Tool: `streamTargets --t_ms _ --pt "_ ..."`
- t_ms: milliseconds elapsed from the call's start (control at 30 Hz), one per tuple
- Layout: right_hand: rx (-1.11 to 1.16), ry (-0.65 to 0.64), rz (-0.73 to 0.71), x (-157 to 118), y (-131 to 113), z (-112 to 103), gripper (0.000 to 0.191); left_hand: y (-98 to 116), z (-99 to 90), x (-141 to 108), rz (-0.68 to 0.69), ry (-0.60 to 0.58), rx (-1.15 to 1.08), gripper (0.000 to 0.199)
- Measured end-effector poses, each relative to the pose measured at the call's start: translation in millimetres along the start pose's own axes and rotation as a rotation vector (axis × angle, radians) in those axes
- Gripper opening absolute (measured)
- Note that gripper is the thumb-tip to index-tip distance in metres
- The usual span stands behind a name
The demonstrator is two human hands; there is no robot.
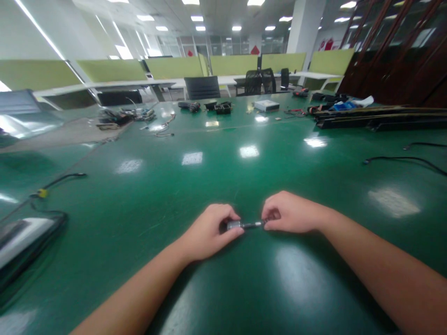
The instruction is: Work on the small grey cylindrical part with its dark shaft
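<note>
slim rod-like tool | grey thicker left end, dark shaft | crosswise, nearly level | between hands

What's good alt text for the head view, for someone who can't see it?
A person's left hand and right hand hold opposite ends of a slim object at a shiny green table. A white box lies farther back, with chairs beyond.

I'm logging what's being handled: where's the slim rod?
In the head view's lower half, just right of centre, the rod spans from the left hand to the right hand, over the green table.
</note>
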State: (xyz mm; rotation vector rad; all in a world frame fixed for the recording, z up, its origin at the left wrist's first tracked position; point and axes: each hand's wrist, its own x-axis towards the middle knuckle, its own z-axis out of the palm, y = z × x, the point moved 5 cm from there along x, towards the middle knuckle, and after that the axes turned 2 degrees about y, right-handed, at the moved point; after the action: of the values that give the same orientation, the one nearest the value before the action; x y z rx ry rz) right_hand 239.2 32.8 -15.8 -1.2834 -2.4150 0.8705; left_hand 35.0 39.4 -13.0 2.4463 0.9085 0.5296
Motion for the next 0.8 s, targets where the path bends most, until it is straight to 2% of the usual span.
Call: streamTargets --t_ms 133,267,400,667,800 --pt "-0.001 0.047 -0.062 2.0 -8.7 6.6 0.012 4.6 0.1 3.2 0.01 -0.002 0.0 0.022" --pt "-0.044 0.146 -0.108 8.4 -15.1 16.1 0.011 4.9 1.7 6.2 0.008 0.022 0.0 0.018" --pt "-0.02 0.205 -0.157 14.5 -20.3 25.0 0.013 4.7 5.1 8.2 0.021 0.026 0.002 0.023" --pt "0.028 0.155 -0.183 9.9 -27.4 21.4 0.016 5.1 6.0 7.5 -0.009 0.003 0.003 0.023" --pt "0.053 0.198 -0.133 10.4 -23.8 19.8 0.019 4.1 5.4 7.2 -0.038 0.016 -0.001 0.024"
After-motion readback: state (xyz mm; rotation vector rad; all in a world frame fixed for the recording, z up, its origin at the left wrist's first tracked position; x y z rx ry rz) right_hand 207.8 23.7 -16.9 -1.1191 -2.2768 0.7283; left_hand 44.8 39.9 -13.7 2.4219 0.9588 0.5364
